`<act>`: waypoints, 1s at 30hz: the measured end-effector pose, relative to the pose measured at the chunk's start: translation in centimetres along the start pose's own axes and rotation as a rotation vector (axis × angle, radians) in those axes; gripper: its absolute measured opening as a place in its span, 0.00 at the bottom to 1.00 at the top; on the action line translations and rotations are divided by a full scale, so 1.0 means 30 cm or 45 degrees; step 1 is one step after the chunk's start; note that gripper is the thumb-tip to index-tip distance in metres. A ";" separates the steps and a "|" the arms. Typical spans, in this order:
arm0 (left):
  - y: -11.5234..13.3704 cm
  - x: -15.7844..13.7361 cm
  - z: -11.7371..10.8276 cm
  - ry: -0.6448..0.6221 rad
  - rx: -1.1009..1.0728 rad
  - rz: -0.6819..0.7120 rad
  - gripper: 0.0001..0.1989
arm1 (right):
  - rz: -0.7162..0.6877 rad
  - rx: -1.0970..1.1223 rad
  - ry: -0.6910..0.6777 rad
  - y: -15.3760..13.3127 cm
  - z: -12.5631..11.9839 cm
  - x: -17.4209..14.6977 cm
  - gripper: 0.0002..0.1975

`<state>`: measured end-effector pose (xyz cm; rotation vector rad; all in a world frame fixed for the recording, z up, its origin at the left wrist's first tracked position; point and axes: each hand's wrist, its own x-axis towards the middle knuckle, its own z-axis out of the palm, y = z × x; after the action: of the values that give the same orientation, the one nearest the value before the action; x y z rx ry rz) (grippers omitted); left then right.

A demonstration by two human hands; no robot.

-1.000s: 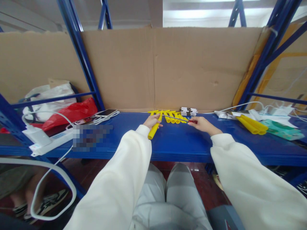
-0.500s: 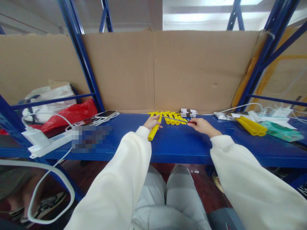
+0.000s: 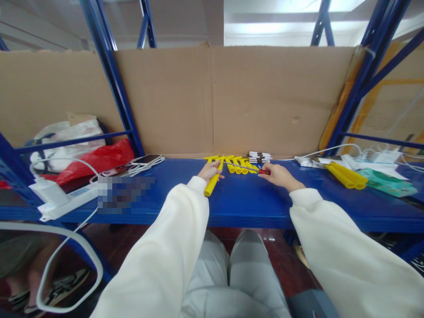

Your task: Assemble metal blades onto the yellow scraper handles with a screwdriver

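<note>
A yellow tube (image 3: 212, 185) sits above the blue shelf (image 3: 247, 203) in the closed fingers of the left hand (image 3: 208, 171), its wide end jutting toward the person. The right hand (image 3: 277, 175) has its fingers wrapped round a red-handled screwdriver (image 3: 264, 172), whose shaft reaches the tube, though whether its tip touches is hard to tell; more yellow tubes (image 3: 238, 169) lie behind.
</note>
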<state>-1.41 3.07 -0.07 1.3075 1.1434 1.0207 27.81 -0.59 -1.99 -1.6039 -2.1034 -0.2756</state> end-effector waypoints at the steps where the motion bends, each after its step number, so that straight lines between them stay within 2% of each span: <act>1: -0.001 0.001 -0.001 0.001 -0.007 0.003 0.43 | -0.013 0.001 -0.015 0.001 0.000 0.000 0.08; 4: -0.003 0.003 -0.003 0.004 -0.021 0.004 0.43 | -0.062 0.052 -0.053 0.003 0.006 0.003 0.11; 8: -0.002 0.003 -0.003 0.022 0.028 0.008 0.43 | -0.036 0.128 -0.017 0.002 0.017 0.009 0.09; 12: -0.001 0.003 -0.001 0.007 0.056 -0.001 0.43 | 0.049 0.073 -0.002 -0.004 0.011 0.008 0.08; 22: -0.008 0.007 -0.003 0.000 0.065 0.026 0.43 | 0.014 0.001 -0.052 0.002 0.013 0.008 0.12; 27: -0.006 0.001 -0.001 0.011 0.071 0.034 0.42 | -0.011 0.136 -0.081 0.005 0.028 0.015 0.07; 30: -0.004 -0.002 0.001 0.009 0.079 0.023 0.43 | 0.021 0.155 -0.054 0.004 0.026 0.011 0.08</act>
<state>-1.41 2.99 -0.18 1.3662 1.1783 1.0108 27.66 0.06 -2.54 -1.5684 -2.0950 -0.1064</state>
